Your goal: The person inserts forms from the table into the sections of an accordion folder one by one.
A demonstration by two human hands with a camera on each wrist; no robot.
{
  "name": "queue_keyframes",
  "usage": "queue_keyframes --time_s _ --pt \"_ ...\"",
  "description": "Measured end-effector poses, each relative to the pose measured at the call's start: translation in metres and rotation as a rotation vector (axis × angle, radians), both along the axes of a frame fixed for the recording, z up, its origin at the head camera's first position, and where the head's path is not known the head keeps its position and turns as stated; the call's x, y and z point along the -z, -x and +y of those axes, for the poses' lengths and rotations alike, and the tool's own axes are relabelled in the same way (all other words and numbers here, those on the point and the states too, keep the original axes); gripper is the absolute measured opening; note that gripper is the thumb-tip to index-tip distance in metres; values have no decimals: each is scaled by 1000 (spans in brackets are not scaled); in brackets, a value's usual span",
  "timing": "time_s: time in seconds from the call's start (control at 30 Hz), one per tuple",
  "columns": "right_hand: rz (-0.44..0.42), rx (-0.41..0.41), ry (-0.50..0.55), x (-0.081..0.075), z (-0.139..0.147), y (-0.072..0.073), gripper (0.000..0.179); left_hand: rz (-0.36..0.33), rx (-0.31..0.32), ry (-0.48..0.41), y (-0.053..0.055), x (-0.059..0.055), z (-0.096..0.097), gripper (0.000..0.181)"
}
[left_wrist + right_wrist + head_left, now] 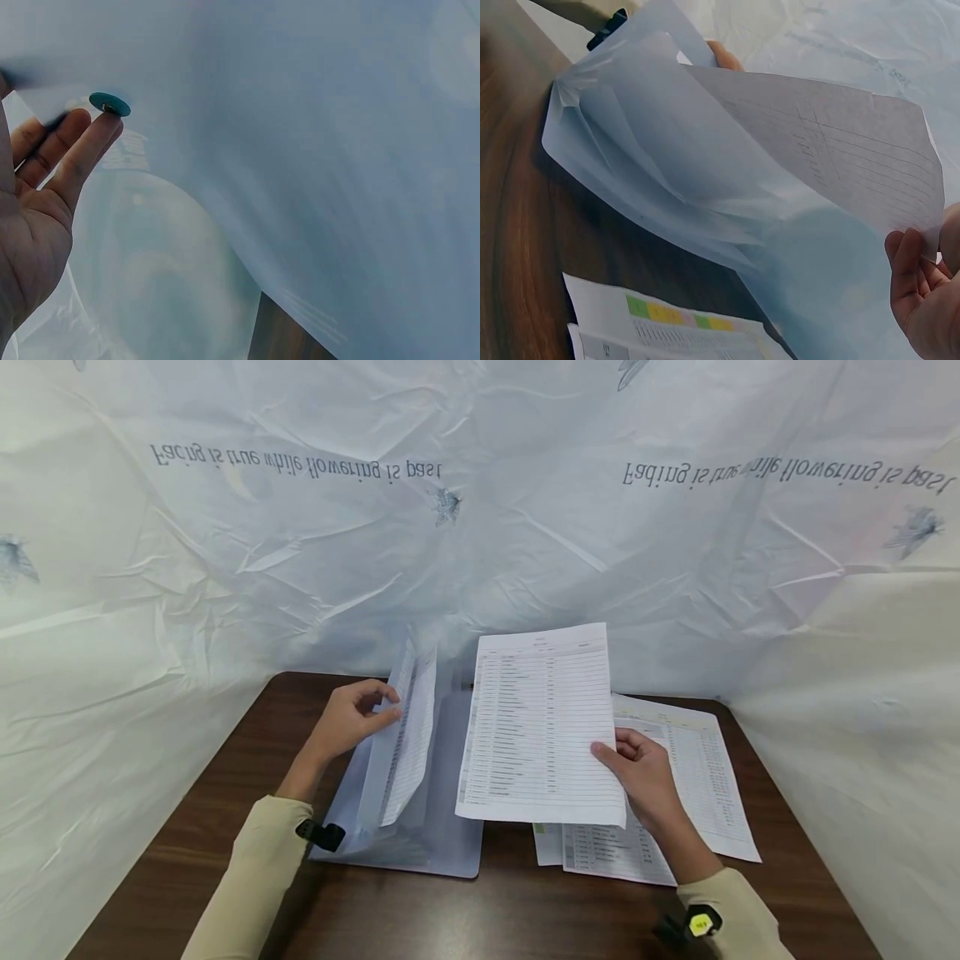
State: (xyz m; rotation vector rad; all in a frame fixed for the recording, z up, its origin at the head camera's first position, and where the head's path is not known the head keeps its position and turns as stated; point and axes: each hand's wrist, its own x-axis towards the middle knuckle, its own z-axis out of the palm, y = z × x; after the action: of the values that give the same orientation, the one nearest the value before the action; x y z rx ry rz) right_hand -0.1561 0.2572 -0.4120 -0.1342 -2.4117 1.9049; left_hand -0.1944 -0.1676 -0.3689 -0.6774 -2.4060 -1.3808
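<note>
My right hand (648, 777) pinches the right edge of a printed sheet (540, 727), thumb on the front and fingers behind. The sheet is raised in front of me, covered in fine table rows. At the left, my left hand (347, 722) holds the raised cover of a translucent bluish plastic folder (456, 777) by its edge. Another printed sheet (417, 743) stands tilted inside the folder. In the left wrist view, a teal round button (109, 103) shows at the fingertips. The right wrist view shows the gripped sheet's corner between thumb and fingers.
Several loose printed sheets (716, 785) lie overlapping on the right of the dark wooden table (517, 902), partly under the raised sheet. One has green and yellow cells (667, 311). A whitish printed curtain (480, 552) hangs close behind and at both sides.
</note>
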Motion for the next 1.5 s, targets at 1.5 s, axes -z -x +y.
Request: queue_keyframes --time_s 1.5 --pt "19 -51 124 8 -52 8 34 15 -19 15 0 0 -2 15"
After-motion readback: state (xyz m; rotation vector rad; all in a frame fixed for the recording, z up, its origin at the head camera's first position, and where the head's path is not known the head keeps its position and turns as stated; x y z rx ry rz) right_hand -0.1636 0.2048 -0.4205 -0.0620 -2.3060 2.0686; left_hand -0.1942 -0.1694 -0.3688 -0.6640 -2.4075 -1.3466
